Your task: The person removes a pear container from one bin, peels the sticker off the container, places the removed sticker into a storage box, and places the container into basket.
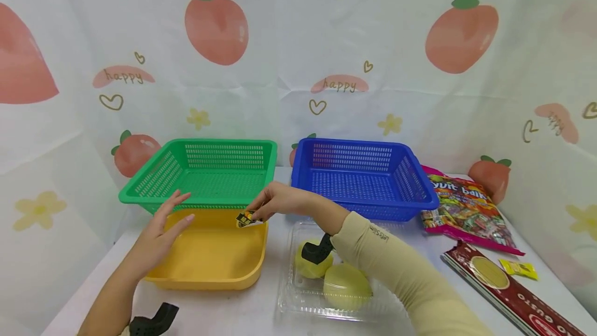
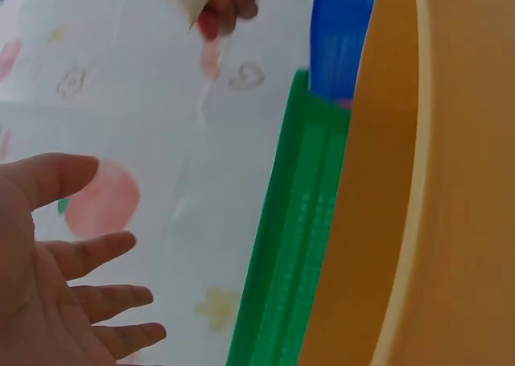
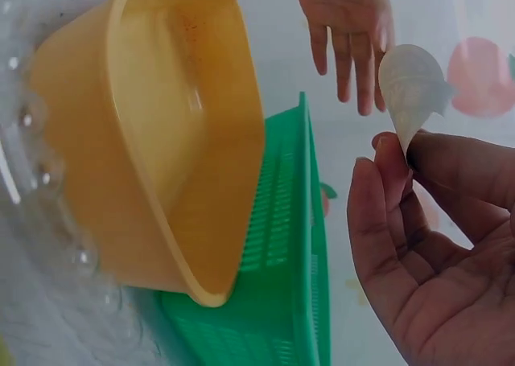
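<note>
In the head view my right hand [image 1: 275, 201] pinches a small label [image 1: 247, 219], dark with orange and light print, above the right side of the yellow basin [image 1: 210, 275]. The right wrist view shows the label's [image 3: 412, 80] plain whitish back, curled up from between thumb and fingertips. My left hand [image 1: 160, 235] is held over the basin's left side, its fingers spread and holding nothing. Palm and separated fingers of the left hand [image 2: 48, 277] show plainly in the left wrist view. The basin's visible inside is bare.
Behind the basin stands a green basket [image 1: 224, 201], with a blue basket [image 1: 364, 206] to its right. A clear plastic box [image 1: 291, 299] in front holds pale yellow round fruits [image 1: 347, 287]. At right lie a candy bag [image 1: 466, 206], a dark red packet [image 1: 517, 294] and a small yellow wrapped piece [image 1: 519, 268].
</note>
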A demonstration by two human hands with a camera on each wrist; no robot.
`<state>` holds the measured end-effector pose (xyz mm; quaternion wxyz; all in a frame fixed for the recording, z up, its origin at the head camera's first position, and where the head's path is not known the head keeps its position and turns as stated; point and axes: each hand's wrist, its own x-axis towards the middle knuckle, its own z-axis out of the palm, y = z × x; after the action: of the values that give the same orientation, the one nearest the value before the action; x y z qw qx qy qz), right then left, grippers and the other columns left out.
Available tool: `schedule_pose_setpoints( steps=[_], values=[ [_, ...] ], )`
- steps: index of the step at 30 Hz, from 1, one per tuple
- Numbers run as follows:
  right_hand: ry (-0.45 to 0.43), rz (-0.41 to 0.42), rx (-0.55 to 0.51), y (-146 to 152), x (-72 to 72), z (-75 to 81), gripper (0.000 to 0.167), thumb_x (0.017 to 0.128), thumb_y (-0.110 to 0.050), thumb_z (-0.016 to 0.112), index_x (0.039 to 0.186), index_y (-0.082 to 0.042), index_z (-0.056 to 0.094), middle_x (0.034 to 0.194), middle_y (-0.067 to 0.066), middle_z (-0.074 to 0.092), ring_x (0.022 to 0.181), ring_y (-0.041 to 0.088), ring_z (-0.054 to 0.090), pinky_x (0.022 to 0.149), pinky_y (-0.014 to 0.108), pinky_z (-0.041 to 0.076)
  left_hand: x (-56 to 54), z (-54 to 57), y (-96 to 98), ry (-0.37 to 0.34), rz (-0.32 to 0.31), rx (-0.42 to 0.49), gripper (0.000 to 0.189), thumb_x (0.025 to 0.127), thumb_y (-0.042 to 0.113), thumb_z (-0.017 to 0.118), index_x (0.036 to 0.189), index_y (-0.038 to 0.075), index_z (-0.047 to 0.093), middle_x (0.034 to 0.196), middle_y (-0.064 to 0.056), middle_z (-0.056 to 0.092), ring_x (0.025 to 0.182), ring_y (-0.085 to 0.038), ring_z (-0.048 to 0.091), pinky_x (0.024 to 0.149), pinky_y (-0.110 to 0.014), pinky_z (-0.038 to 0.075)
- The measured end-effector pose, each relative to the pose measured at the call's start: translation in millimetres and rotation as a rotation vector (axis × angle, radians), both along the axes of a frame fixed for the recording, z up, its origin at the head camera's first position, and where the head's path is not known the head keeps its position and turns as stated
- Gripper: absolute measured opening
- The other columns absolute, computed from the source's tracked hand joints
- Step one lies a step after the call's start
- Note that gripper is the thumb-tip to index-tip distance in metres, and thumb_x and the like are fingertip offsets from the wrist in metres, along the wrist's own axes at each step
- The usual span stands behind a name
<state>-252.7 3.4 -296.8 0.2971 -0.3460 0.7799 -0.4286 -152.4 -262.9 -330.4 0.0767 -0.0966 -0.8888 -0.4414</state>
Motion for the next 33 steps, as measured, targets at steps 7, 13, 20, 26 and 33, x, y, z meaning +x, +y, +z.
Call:
schedule_pose_setpoints(
  steps=[7,13,20,26,33],
  values=[
    [0.002,-0.027,0.009,-19.3,-4.1,-4.0,0.027,0.088,-0.004,0.06,0.114,-0.001,0.066,0.101,0.015,0.07,0.072,0.008,0.06,0.077,0.026,0.056,-6.8,-14.2,-37.7,-0.081,0.089,-0.14,0.067,0.097,0.037,0.044,0.147,0.001,0.017,0.152,-0.031,0.004,0.134,-0.058,0.006,0.096,-0.077,0.014],
    [-0.02,-0.029,0.031,-34.5,-6.3,-7.5,0.026,0.088,-0.002,0.06,0.113,0.001,0.066,0.108,0.016,0.068,0.075,0.008,0.06,0.076,0.022,0.056,-9.0,-32.7,-59.5,-0.183,0.11,-0.119,0.072,0.098,0.04,0.039,0.147,-0.004,0.009,0.148,-0.037,0.009,0.13,-0.06,0.015,0.096,-0.075,0.021],
    [-0.029,0.041,0.043,-47.5,-5.6,-9.6,0.032,0.088,0.0,0.059,0.12,-0.002,0.062,0.097,0.009,0.067,0.073,0.007,0.058,0.075,0.023,0.057,-13.0,-49.7,-62.7,-0.16,0.087,-0.072,0.068,0.1,0.033,0.04,0.144,-0.01,0.012,0.146,-0.037,0.018,0.128,-0.058,0.024,0.097,-0.069,0.027],
    [-0.061,0.082,0.045,-58.9,-4.3,-13.9,0.031,0.088,0.0,0.059,0.118,-0.002,0.064,0.079,0.0,0.06,0.071,0.007,0.057,0.071,0.02,0.056,-12.7,-59.8,-63.8,-0.117,0.114,-0.075,0.064,0.099,0.033,0.042,0.142,-0.01,0.023,0.144,-0.035,0.026,0.129,-0.054,0.022,0.099,-0.068,0.025],
    [-0.092,0.096,0.031,-67.5,-3.2,-18.6,0.033,0.086,0.004,0.059,0.12,0.005,0.06,0.077,0.002,0.061,0.067,0.01,0.058,0.07,0.027,0.057,-13.5,-65.7,-65.7,-0.125,0.175,-0.095,0.057,0.1,0.032,0.04,0.141,-0.007,0.031,0.143,-0.033,0.032,0.128,-0.053,0.03,0.099,-0.063,0.031]
  ],
)
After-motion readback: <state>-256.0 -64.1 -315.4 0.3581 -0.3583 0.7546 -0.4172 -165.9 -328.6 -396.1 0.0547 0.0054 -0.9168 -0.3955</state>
